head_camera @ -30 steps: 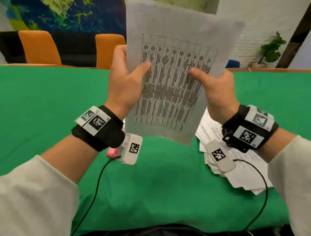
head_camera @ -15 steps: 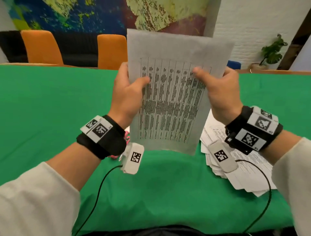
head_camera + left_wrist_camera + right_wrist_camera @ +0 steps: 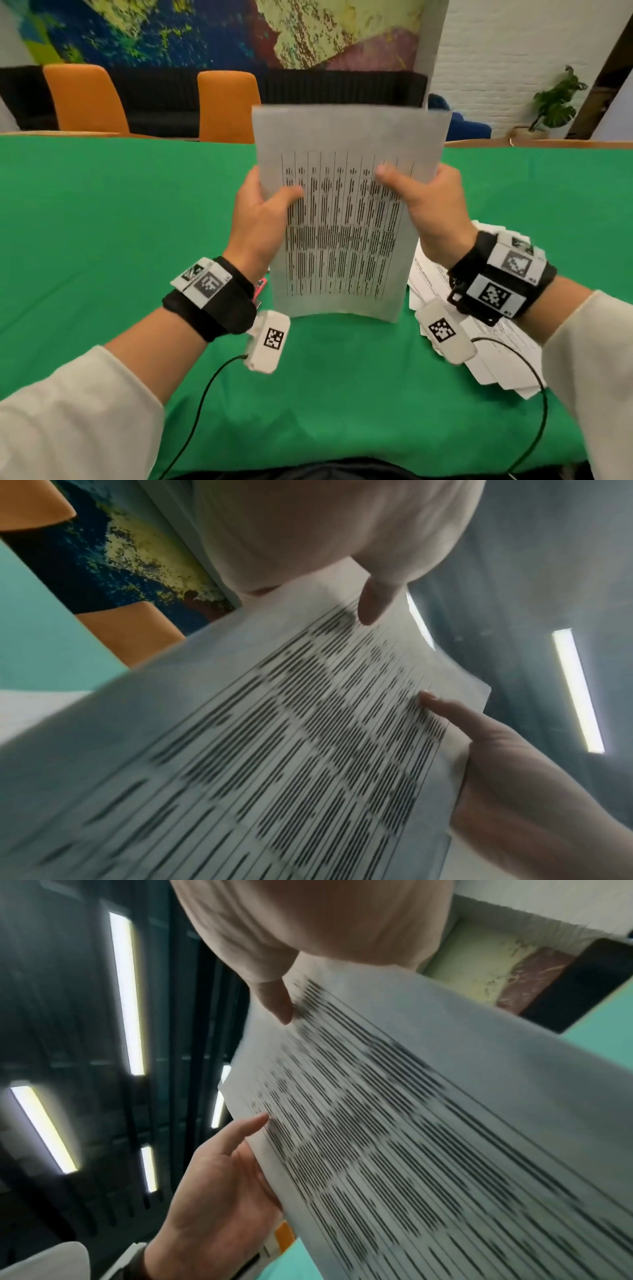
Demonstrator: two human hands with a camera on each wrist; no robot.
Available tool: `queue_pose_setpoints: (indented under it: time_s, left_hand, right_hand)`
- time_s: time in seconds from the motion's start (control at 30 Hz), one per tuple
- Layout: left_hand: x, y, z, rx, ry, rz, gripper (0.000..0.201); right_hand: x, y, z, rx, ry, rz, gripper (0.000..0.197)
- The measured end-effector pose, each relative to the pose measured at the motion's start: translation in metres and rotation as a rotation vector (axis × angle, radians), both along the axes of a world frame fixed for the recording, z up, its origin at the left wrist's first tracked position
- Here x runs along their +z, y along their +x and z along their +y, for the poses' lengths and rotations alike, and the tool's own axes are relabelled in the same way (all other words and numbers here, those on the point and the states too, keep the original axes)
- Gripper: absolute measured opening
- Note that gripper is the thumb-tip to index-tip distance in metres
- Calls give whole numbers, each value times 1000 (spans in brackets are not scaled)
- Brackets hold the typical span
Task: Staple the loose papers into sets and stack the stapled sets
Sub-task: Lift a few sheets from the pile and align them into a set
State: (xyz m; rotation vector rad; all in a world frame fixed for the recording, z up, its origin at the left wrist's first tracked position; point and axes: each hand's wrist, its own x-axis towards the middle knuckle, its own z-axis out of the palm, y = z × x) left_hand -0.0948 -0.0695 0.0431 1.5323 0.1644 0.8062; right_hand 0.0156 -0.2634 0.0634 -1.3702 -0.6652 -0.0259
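Both hands, left hand and right hand, grip the paper set, now lower, touching the table.

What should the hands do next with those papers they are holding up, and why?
Probably tap the bottom edge down on the green table to square the sheets. The left hand and right hand pinch the held papers upright by their sides, low over the table, unstapled as far as shows. The pink stapler lies behind the left wrist.
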Motion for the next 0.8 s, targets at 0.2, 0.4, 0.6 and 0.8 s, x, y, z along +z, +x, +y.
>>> queue_pose_setpoints:
  time_s: [0.2, 0.4, 0.6, 0.8]
  left_hand:
    - [12, 4, -1, 1, 27, -12, 35]
    - [37, 10, 7, 7, 47, -49, 34]
    - [-5, 4, 8, 2, 20, 81, 32]
    - [38, 11, 7, 0, 55, 7, 28]
  right_hand:
    - [1, 0, 6, -17, -28, -9, 18]
    - [23, 11, 7, -8, 5, -52, 24]
    - [-13, 10, 6, -27, -66, 69, 17]
    - [24, 18, 10, -35, 8, 9, 26]
